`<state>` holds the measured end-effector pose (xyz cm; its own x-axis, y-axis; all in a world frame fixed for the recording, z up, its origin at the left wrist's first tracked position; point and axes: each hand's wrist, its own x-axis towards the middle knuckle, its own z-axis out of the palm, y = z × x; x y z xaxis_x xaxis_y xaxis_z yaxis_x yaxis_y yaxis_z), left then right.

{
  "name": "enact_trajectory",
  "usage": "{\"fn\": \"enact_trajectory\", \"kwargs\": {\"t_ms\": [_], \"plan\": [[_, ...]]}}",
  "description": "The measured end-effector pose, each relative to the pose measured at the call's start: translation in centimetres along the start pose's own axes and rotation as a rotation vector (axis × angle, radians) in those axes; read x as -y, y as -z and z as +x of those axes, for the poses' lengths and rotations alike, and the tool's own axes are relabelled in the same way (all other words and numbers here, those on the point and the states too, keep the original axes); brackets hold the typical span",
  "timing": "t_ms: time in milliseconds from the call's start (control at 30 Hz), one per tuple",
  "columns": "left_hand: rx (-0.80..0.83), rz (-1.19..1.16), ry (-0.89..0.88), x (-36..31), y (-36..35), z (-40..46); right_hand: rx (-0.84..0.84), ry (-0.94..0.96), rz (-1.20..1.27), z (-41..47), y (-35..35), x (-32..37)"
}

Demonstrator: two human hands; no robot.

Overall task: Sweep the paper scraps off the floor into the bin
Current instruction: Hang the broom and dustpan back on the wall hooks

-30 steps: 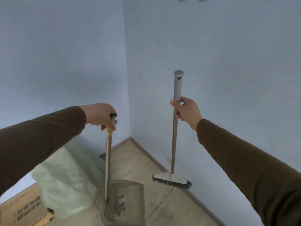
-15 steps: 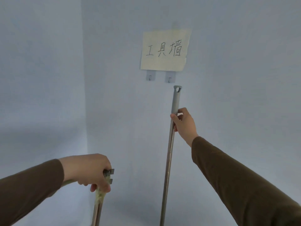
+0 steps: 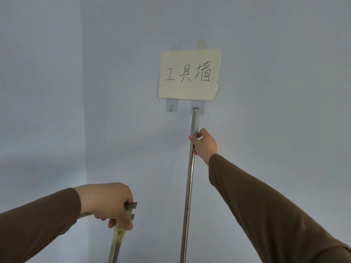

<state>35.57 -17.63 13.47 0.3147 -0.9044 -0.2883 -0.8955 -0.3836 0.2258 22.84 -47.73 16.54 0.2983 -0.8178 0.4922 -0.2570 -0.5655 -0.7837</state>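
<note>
My right hand [image 3: 203, 143] grips the broom handle [image 3: 189, 186], a long metal pole with a grey top. The grey top end reaches the right wall hook [image 3: 197, 110] under the paper sign. My left hand [image 3: 108, 204] grips the top of the dustpan handle [image 3: 115, 245], a metal pole with a clip at its end, low in the view. The broom head, the dustpan scoop, the floor, the paper scraps and the bin are out of view.
A cream paper sign [image 3: 190, 73] with handwritten characters is taped to the pale blue wall. Below it sit two small hooks; the left hook [image 3: 171, 107] has nothing on it. A wall corner [image 3: 81, 111] runs down the left side.
The view tilted up from the floor to the wall. My right hand raised the broom until its top reached the right hook. My left hand kept hold of the dustpan handle.
</note>
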Motion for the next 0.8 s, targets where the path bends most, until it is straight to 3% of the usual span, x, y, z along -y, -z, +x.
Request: {"fn": "enact_trajectory", "kwargs": {"t_ms": [433, 633, 800], "plan": [[-0.033, 0.071, -0.037, -0.1, 5.8, 4.5, -0.036, 0.007, -0.043, 2.8, -2.4, -3.3], [-0.069, 0.083, -0.074, -0.8, 9.6, 5.4, -0.039, 0.064, -0.134, 3.3, -2.5, -3.9], [-0.096, 0.105, -0.127, -1.6, 11.8, 6.3, -0.019, 0.130, -0.361, 3.1, -2.1, -4.3]]}}
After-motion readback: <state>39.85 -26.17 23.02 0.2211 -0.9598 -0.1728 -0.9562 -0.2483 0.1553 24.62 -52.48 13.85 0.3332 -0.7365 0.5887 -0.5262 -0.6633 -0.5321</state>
